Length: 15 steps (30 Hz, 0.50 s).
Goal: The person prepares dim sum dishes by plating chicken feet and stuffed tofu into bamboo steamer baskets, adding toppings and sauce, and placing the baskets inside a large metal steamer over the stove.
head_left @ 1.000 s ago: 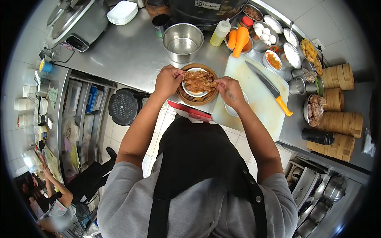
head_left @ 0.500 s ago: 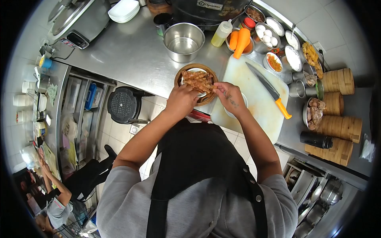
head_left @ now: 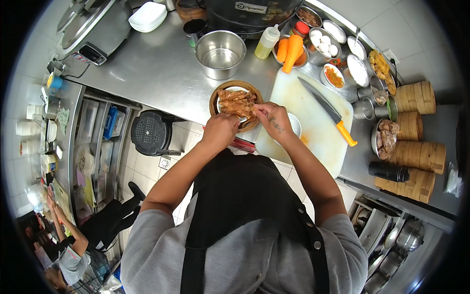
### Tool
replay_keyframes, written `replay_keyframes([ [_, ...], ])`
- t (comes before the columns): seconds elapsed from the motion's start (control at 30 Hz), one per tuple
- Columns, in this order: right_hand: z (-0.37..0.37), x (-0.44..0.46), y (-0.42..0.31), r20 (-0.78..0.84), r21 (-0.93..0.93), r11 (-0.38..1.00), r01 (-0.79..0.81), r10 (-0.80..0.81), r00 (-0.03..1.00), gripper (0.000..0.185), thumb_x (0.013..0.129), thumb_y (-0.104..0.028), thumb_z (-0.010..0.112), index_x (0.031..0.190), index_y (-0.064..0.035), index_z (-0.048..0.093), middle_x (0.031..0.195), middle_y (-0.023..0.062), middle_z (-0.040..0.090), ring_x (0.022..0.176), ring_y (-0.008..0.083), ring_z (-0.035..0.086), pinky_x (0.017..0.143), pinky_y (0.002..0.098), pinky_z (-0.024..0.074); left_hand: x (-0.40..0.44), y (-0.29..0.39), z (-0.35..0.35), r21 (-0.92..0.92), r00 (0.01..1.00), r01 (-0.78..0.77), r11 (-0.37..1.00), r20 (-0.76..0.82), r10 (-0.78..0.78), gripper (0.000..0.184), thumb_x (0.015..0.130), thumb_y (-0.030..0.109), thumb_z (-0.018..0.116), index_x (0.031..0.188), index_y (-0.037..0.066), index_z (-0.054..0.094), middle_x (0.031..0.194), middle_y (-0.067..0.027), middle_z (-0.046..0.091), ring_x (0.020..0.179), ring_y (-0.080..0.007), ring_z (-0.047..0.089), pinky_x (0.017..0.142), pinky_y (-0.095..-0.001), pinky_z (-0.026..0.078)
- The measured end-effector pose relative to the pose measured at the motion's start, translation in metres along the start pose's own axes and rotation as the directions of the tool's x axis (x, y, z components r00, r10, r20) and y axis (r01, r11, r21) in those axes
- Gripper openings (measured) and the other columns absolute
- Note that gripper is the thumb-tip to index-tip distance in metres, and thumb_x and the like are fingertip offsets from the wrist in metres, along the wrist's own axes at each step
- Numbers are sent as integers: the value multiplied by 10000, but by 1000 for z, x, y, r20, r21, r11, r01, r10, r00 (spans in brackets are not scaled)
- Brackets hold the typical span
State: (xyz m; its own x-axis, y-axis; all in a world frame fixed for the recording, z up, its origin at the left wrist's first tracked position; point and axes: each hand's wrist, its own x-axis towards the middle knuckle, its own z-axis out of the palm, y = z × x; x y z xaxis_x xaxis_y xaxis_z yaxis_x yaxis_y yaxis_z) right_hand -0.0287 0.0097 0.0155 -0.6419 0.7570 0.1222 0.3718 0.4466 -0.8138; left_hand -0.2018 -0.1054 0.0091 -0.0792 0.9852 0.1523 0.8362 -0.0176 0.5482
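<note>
Brown sauced meat pieces [head_left: 237, 102] lie in a white dish inside a round bamboo steamer [head_left: 214, 101], at the counter's front edge. My left hand [head_left: 220, 131] is closed at the steamer's near side, its fingertips at the lower edge of the meat; what they pinch is hidden. From the right, my right hand [head_left: 275, 120] pinches the right end of the meat. A white bowl [head_left: 295, 125] sits partly behind my right hand, on the white cutting board [head_left: 318, 142]. Farther right on the board lies a knife with an orange handle [head_left: 345, 133].
A steel pot [head_left: 220, 55] stands beyond the steamer, beside a squeeze bottle [head_left: 267, 43] and carrots [head_left: 293, 51]. Bowls of eggs [head_left: 323, 43] and other food line the right back. Stacked bamboo steamers [head_left: 416, 157] stand right. A co-worker [head_left: 73, 255] is at lower left.
My left hand has moved from the dish's left side to its near side, closer to my right hand. The meat pieces have shifted within the dish. The whole view has shifted slightly.
</note>
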Motion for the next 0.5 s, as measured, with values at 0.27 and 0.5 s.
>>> replay_keyframes([
  [0.27,-2,3,-5,22,-3,1000,3,-3,1000,213,796,-69,706,998,-10,677,876,165,655,754,297,632,689,356,507,-5,-5,-7,-178,996,-69,982,-62,59,88,821,101,673,848,17,678,769,-133,622,716,-299,615,649,-404,498],
  [0.5,-24,-9,4,-143,30,998,-60,64,988,239,803,-109,737,1019,-28,677,878,114,643,707,193,574,643,311,483,-4,-61,-22,-521,881,323,790,-138,-452,150,841,89,668,959,-4,684,722,-88,611,592,-153,558,593,-277,472],
])
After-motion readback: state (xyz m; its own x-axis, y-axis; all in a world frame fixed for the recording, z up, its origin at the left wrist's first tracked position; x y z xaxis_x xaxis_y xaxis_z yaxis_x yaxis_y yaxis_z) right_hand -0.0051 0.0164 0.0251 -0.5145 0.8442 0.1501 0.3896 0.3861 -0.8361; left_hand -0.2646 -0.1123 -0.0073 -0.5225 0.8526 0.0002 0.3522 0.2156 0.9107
